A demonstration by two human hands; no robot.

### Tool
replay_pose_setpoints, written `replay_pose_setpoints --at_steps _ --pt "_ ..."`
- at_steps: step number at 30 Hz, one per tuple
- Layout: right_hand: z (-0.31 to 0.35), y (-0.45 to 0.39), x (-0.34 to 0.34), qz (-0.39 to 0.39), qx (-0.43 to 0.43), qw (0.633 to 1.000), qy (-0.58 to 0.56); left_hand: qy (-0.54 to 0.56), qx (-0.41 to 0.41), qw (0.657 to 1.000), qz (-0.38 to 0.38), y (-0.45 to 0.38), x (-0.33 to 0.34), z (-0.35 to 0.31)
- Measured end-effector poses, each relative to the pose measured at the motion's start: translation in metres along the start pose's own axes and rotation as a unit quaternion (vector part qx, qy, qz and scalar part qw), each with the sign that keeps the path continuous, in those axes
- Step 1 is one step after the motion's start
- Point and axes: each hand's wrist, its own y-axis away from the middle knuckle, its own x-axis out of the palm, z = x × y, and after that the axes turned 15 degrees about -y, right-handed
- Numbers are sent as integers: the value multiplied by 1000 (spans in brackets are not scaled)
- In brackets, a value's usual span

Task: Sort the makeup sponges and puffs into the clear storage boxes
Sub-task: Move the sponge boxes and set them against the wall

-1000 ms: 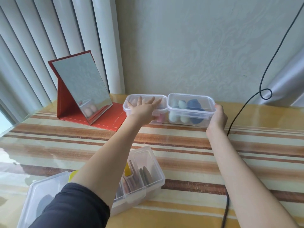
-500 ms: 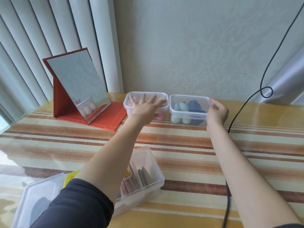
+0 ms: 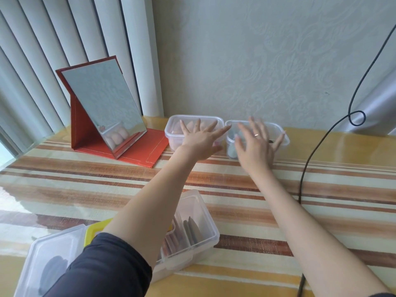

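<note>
Both palms flat now: left hand (image 3: pixel 202 142) fingers splayed over the lidded box of pink sponges (image 3: pixel 192 130), right hand (image 3: pixel 256 144) spread on the neighbouring box of blue-green sponges (image 3: pixel 232 150), gripping nothing. Upper centre, against the wall. Best play, I'd say: press evenly around each rim, seating lids fully.

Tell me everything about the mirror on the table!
The mirror is a flat rectangle in a thin red frame. It leans back on a folding red stand whose flap lies flat on the striped table. It stands at the back left, in front of the blinds and left of a clear box. Its glass reflects pale wall and, low down, a box of pinkish sponges. Neither hand touches it.
</note>
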Motion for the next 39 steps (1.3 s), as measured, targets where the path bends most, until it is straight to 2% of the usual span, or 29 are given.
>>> replay_pose_setpoints --at_steps 2,10,13,15,16,17,19,21,22,23,25,26,27,28,30,31,33,35,39 --pt "6 3 8 55 0 997 49 17 2 1000 14 -3 -2 -2" --pt "6 -6 4 126 18 990 64 13 26 998 49 0 -7 1" --pt "18 6 -4 114 2 993 15 22 22 997 65 13 -22 6" --pt "37 23 -13 80 12 991 -108 52 7 997 52 30 -34 12" --pt "50 34 -20 79 40 971 -221 73 -2 996 41 43 -39 16" --pt "63 47 -28 90 80 930 -346 95 -15 995 30 58 -44 21" --pt "91 70 -46 146 182 817 -527 137 -58 989 8 93 -56 34" --pt "110 90 -61 233 265 705 -615 180 -107 978 -2 130 -69 48" --pt "117 99 -65 271 274 666 -638 194 -114 974 18 150 -76 55" --pt "124 107 -69 307 264 654 -640 197 -103 972 72 169 -82 62" --pt "134 122 -70 337 230 711 -573 224 -51 940 251 208 -90 72" --pt "136 128 -70 317 231 741 -544 227 -38 914 334 226 -90 76" --pt "139 132 -72 286 248 753 -539 197 -39 903 381 242 -89 81" --pt "140 135 -73 263 268 746 -550 144 -46 907 392 256 -86 86" --pt "139 138 -75 244 284 729 -573 35 -51 923 380 275 -80 89" --pt "140 139 -75 238 282 733 -571 22 -53 928 369 279 -77 88" --pt "141 142 -74 218 278 746 -564 35 -50 945 321 286 -72 84" --pt "140 144 -74 184 287 758 -555 76 -35 967 241 287 -65 85" --pt "123 135 -88 101 267 767 -575 122 -48 983 126 275 -56 75"
